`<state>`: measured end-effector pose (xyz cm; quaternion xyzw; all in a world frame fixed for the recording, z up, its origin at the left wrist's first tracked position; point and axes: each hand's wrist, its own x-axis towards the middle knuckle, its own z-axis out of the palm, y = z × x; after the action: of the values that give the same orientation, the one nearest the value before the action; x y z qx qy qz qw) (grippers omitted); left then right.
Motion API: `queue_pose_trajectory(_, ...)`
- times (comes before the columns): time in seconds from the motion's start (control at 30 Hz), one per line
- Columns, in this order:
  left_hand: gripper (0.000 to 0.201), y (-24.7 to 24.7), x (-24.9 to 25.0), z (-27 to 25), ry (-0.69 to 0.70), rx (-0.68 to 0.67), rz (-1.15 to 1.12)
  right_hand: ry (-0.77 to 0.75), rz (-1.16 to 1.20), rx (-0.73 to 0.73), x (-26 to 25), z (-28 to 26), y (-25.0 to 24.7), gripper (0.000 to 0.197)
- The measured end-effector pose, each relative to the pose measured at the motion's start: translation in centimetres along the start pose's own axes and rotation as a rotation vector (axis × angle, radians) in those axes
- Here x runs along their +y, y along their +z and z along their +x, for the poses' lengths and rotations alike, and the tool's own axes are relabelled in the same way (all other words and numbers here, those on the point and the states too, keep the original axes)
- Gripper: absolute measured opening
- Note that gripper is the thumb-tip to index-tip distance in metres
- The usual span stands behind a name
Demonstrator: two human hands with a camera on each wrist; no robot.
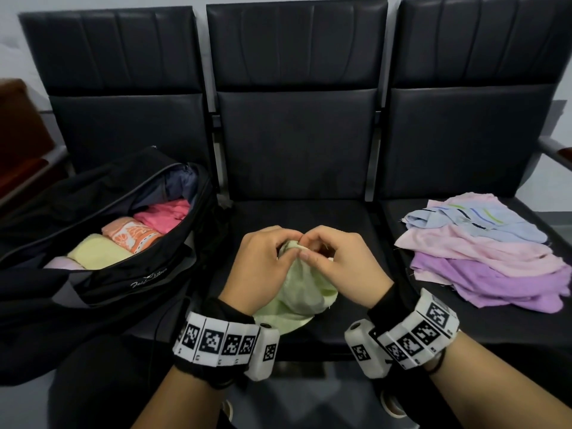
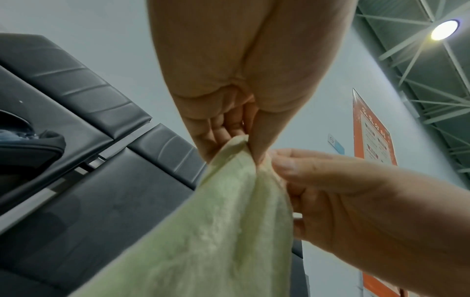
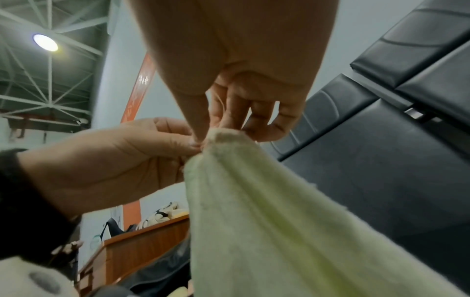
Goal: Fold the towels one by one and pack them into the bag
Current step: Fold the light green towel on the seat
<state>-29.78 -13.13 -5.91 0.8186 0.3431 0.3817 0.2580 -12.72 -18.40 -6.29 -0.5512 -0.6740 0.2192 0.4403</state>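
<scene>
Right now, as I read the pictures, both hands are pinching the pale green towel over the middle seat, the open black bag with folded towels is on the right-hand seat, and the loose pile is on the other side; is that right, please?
Not quite: the head view shows the bag on the left seat, and the loose pile on the right. The rest holds: the left hand and right hand both pinch the pale green towel over the middle seat.

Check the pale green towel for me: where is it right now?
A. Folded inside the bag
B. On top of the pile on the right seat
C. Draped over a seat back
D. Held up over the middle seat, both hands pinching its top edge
D: the left hand and right hand pinch the green towel at its top over the middle seat, apart from the bag and the pile.
</scene>
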Motion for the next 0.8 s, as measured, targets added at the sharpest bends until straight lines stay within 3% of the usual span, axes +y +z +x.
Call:
queue_pose_trajectory(0.23,0.023,-0.8,-0.5,0.1,0.019,0.256,-0.042,0.189,-0.463,-0.348,6.9,-1.6,0.2,0.023)
queue_pose_trajectory(0.43,0.027,-3.4,-1.4,0.7,-0.034,0.475,-0.07,0.189,-0.795,-0.512,10.6,-2.8,-0.6,0.026)
queue_pose_trajectory(0.63,0.027,-5.7,-2.9,1.2,-0.124,0.564,-0.058,0.067,-0.897,-0.409,11.2,-2.9,-2.4,0.028)
queue_pose_trajectory(0.8,0.022,-6.9,-4.0,1.1,-0.229,0.609,-0.068,-0.083,-0.768,-0.125,9.9,-1.8,-4.6,0.015)
